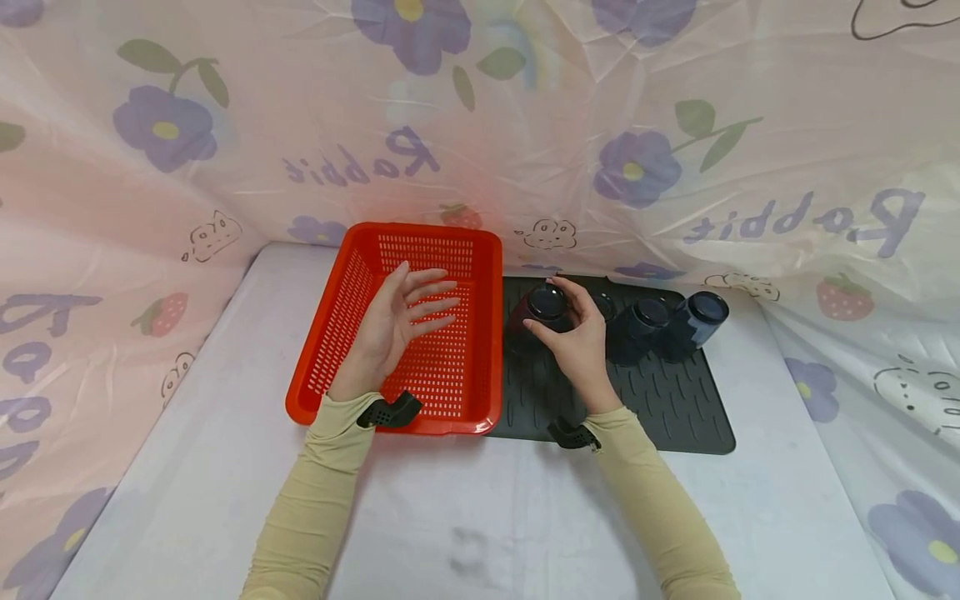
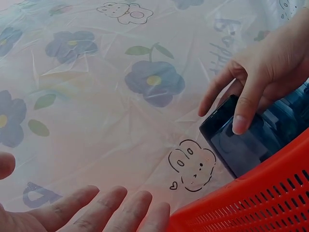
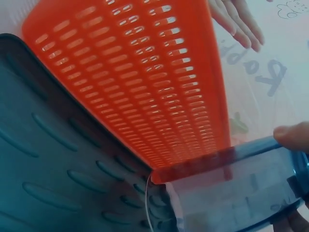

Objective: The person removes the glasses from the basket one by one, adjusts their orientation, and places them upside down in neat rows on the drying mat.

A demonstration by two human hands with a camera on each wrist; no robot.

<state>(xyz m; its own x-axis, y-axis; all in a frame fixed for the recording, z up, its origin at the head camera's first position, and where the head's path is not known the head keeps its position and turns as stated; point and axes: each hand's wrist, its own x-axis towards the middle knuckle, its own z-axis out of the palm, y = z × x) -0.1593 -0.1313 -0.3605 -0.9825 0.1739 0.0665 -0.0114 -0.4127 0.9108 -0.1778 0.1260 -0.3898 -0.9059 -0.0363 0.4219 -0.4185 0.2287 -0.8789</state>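
My right hand (image 1: 581, 337) holds a dark blue, see-through drinking glass (image 1: 545, 307) by its base end, thumb on one side and fingers on the other. The glass is upside down over the dark drying mat (image 1: 637, 408), right beside the red basket's wall; whether its rim touches the mat I cannot tell. In the right wrist view the glass (image 3: 227, 198) is clear bluish, with the thumb (image 3: 292, 137) on its edge. Above the red plastic basket (image 1: 491, 333) hovers my left hand (image 1: 390, 325), fingers spread and holding nothing.
Several more dark glasses stand upside down on the mat, among them one glass (image 1: 637, 333) just right of my right hand and another glass (image 1: 693, 325) at the far right. A patterned curtain (image 1: 525, 125) hangs behind the white table (image 1: 465, 517).
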